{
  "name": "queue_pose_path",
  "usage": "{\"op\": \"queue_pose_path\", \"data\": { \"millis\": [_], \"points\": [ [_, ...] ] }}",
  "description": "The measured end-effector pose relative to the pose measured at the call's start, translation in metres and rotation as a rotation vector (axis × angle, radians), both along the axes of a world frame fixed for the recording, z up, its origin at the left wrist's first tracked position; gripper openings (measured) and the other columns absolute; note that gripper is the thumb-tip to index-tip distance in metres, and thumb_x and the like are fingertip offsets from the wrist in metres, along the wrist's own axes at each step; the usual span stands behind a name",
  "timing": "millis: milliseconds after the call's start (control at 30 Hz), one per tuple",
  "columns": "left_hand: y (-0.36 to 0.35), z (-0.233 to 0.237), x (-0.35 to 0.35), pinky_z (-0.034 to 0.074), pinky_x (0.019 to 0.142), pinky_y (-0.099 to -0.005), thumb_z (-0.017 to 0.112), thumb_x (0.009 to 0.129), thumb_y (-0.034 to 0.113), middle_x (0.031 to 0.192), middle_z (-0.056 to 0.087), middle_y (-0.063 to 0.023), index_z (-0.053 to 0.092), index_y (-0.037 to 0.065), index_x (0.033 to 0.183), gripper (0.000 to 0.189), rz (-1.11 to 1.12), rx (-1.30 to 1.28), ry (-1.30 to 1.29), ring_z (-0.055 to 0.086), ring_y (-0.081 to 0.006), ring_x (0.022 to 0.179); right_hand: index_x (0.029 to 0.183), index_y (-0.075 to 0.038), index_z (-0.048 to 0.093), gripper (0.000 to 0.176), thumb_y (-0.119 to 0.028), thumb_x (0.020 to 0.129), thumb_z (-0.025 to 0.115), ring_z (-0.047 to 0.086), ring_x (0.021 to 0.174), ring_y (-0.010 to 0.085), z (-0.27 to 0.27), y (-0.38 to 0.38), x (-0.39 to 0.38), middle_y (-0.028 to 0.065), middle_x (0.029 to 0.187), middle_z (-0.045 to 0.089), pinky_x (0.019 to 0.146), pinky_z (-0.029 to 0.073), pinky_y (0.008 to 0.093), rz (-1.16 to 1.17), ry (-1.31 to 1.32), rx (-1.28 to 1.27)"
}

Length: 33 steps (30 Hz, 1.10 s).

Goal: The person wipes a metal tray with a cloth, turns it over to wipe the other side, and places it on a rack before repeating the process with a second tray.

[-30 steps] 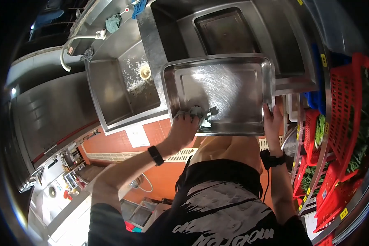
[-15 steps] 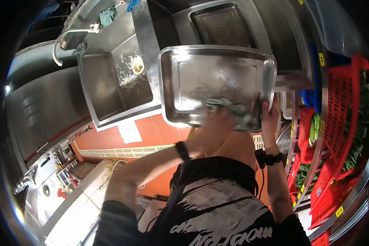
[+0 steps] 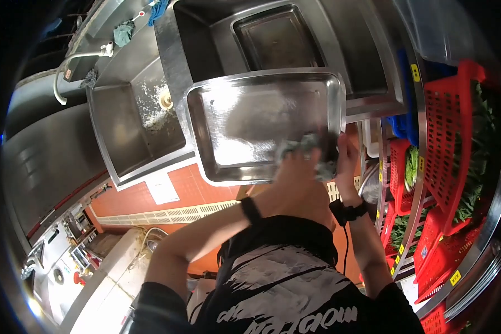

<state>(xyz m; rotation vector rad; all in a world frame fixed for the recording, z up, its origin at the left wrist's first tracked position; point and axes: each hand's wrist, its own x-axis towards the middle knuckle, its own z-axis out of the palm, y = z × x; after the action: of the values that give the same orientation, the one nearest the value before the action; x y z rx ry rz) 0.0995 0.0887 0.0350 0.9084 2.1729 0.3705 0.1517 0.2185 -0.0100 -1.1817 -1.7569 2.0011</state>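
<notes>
A shallow metal tray (image 3: 256, 119) is tilted in front of my body, its upper part overlapping the edge of the sinks. My left hand (image 3: 301, 170), blurred by motion, presses a grey-green cloth (image 3: 295, 146) against the tray's lower right area. At the tray's right rim, my right hand (image 3: 347, 161) grips the edge, fingers partly hidden behind it. Bright reflections and a duller patch show on the tray's inner surface.
A sink with white bits around its drain (image 3: 166, 100) lies at left, below a curved tap (image 3: 61, 83). Another sink holds a second tray (image 3: 278, 39). Red baskets (image 3: 442, 133) with greens stand on the right rack. A small green cloth (image 3: 123, 33) hangs at top left.
The tray and surroundings appear shifted left in view. My left hand and the cloth are now closer to the tray's right side. My right hand still holds the rim.
</notes>
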Motion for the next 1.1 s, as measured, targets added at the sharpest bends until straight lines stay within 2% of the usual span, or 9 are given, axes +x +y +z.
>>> {"op": "queue_pose_path", "data": {
  "millis": [67,167,300,467,667,767,833,933,1100],
  "points": [
    [0.031,-0.004,0.010,0.044,0.081,-0.0454,0.055,0.076,0.013,0.101,0.052,-0.0295,0.032,-0.003,0.127,0.058,0.036,0.109,-0.035,0.053,-0.0429,0.093,0.073,-0.003,0.049,0.034,-0.030,0.095,0.048,0.034,0.065,0.0056,-0.006,0.002,0.004,-0.0051,0.067,0.039,0.058,0.030,0.0229,0.051,0.012,-0.012],
    [0.053,-0.004,0.004,0.042,0.085,-0.0467,0.056,0.073,0.009,0.104,0.051,-0.0311,0.031,0.000,0.128,0.060,0.335,0.262,-0.188,0.053,-0.0450,0.095,0.086,0.001,0.058,0.034,-0.030,0.096,0.046,0.043,0.068,0.0064,-0.013,0.008,0.011,0.0004,0.072,0.053,0.059,0.037,0.0249,0.017,0.110,0.017],
    [0.070,0.009,-0.037,0.042,0.088,-0.0463,0.057,0.073,0.005,0.113,0.050,-0.0299,0.029,0.004,0.129,0.063,0.798,0.369,-0.346,0.050,-0.0442,0.106,0.090,0.002,0.057,0.034,-0.029,0.097,0.043,0.044,0.068,0.0065,-0.012,0.008,0.010,0.0002,0.073,0.052,0.059,0.036,0.0250,-0.047,0.111,-0.130],
    [0.088,-0.002,-0.105,0.044,0.083,-0.0434,0.052,0.079,0.008,0.108,0.057,-0.0228,0.035,0.003,0.125,0.050,0.783,0.449,-0.304,0.054,-0.0414,0.103,0.095,0.002,0.053,0.037,-0.032,0.098,0.037,0.032,0.062,0.0088,-0.005,0.011,0.011,0.0004,0.065,0.037,0.055,0.030,0.0259,0.191,-0.016,0.132],
    [0.060,-0.017,-0.042,0.044,0.084,-0.0439,0.050,0.082,0.009,0.112,0.051,-0.0269,0.040,0.000,0.126,0.045,0.363,0.552,-0.121,0.053,-0.0398,0.100,0.099,0.001,0.052,0.033,-0.029,0.099,0.037,0.042,0.070,0.0090,-0.017,0.008,0.015,-0.0008,0.074,0.046,0.067,0.038,0.0246,0.148,-0.010,0.008],
    [0.038,-0.020,-0.003,0.043,0.085,-0.0443,0.053,0.083,0.011,0.115,0.051,-0.0245,0.044,-0.002,0.122,0.042,0.294,0.493,-0.137,0.052,-0.0404,0.101,0.106,-0.001,0.051,0.029,-0.026,0.099,0.037,0.051,0.082,0.0104,-0.029,0.000,0.015,-0.0001,0.085,0.054,0.079,0.042,0.0250,-0.138,0.169,-0.113],
    [0.023,-0.018,0.017,0.043,0.085,-0.0441,0.055,0.083,0.014,0.114,0.052,-0.0229,0.046,-0.003,0.119,0.040,0.263,0.435,-0.118,0.052,-0.0402,0.102,0.111,-0.004,0.050,0.028,-0.026,0.098,0.038,0.056,0.089,0.0127,-0.032,0.003,0.017,0.0022,0.093,0.058,0.082,0.044,0.0267,-0.313,0.199,-0.561],
    [0.005,-0.008,0.021,0.042,0.086,-0.0448,0.057,0.082,0.017,0.113,0.053,-0.0204,0.048,-0.003,0.115,0.040,0.144,0.377,-0.120,0.051,-0.0393,0.101,0.110,-0.005,0.051,0.029,-0.029,0.098,0.041,0.056,0.086,0.0117,-0.039,0.004,0.023,0.0023,0.095,0.058,0.078,0.046,0.0252,-0.128,0.484,-0.713],
    [0.011,0.021,-0.012,0.044,0.084,-0.0418,0.060,0.076,0.019,0.101,0.056,-0.0155,0.052,-0.001,0.101,0.033,-0.282,0.194,0.058,0.052,-0.0342,0.097,0.104,-0.006,0.054,0.036,-0.038,0.097,0.039,0.052,0.075,0.0076,-0.034,-0.007,0.019,-0.0003,0.085,0.055,0.068,0.044,0.0223,-0.179,0.430,-0.716]
  ]
}}
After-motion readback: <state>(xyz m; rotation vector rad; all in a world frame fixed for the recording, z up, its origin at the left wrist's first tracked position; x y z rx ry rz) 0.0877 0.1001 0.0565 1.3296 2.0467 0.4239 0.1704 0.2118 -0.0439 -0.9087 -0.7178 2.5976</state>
